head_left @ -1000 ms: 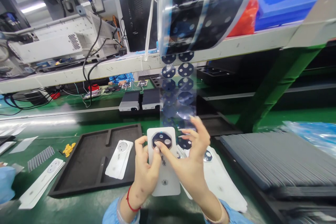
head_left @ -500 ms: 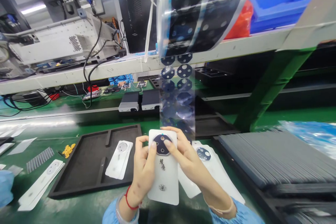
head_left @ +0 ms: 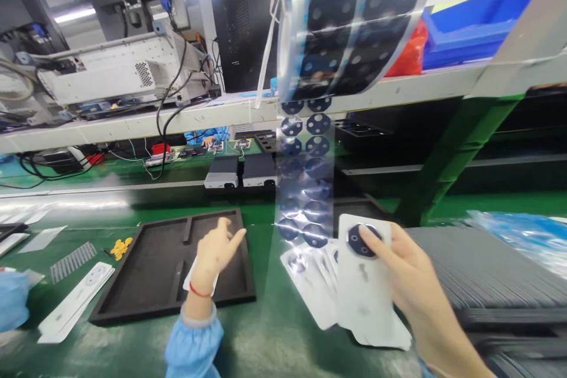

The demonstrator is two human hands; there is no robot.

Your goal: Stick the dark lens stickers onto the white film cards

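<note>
My right hand grips a white phone back cover, its thumb on the dark round camera sticker near the top. The cover is upright above a fanned pile of similar white covers on the bench. My left hand is over a black tray, thumb and forefinger apart, with nothing visible in it. Beneath that hand and wrist lies another white cover, mostly hidden, and I cannot tell whether the fingers touch it. Behind the pile hangs a clear strip of dark stickers.
Overhead, the sticker roll sits at the shelf edge. Rows of dark grey sheets stand at right. Yellow pieces and white covers lie left of the tray. At far left is another person's blue sleeve.
My left hand has let go of the cover and moved left over the tray. My right hand has carried the cover right, above the pile.
</note>
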